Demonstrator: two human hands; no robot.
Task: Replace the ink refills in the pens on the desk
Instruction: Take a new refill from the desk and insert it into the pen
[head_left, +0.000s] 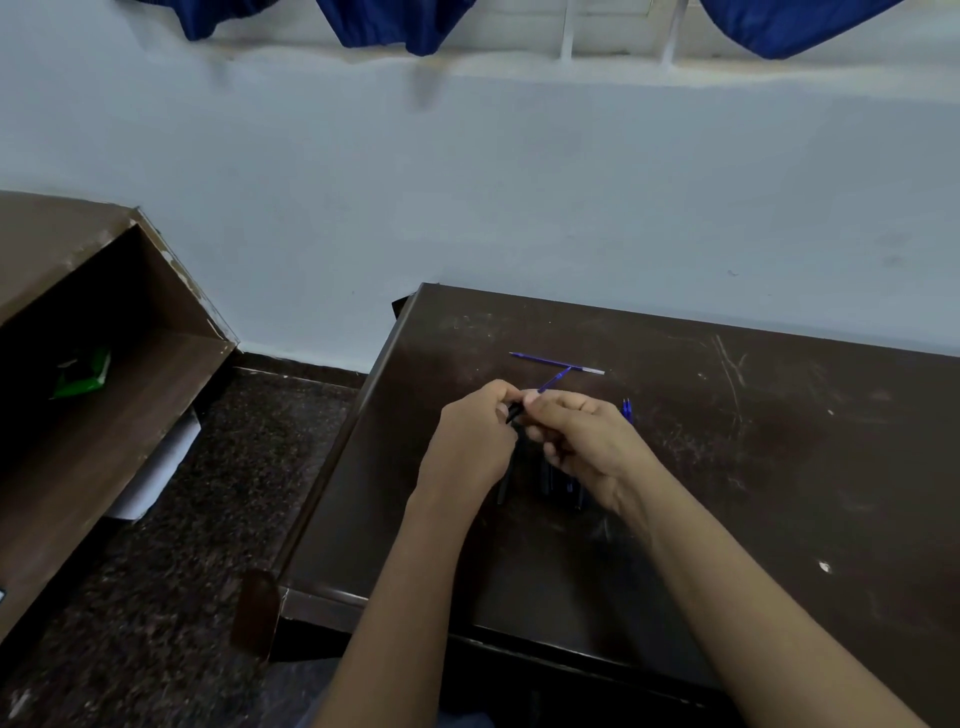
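Over the dark brown desk (727, 441) my left hand (475, 441) grips a black pen barrel (514, 412) at its upper end. My right hand (582, 441) pinches a thin blue refill (555, 381) that points up and away from the barrel's end, and it touches the left hand. A second blue refill (556, 362) lies flat on the desk just beyond the hands. Blue tips of more refills (627, 409) show behind my right hand. Several dark pens (558, 480) lie on the desk under the hands, partly hidden.
The desk's left edge (363, 415) runs beside a dark speckled floor (208, 519). A brown open shelf unit (104, 364) with a green packet (83, 374) stands at the left. A pale blue wall (519, 182) rises just behind the desk.
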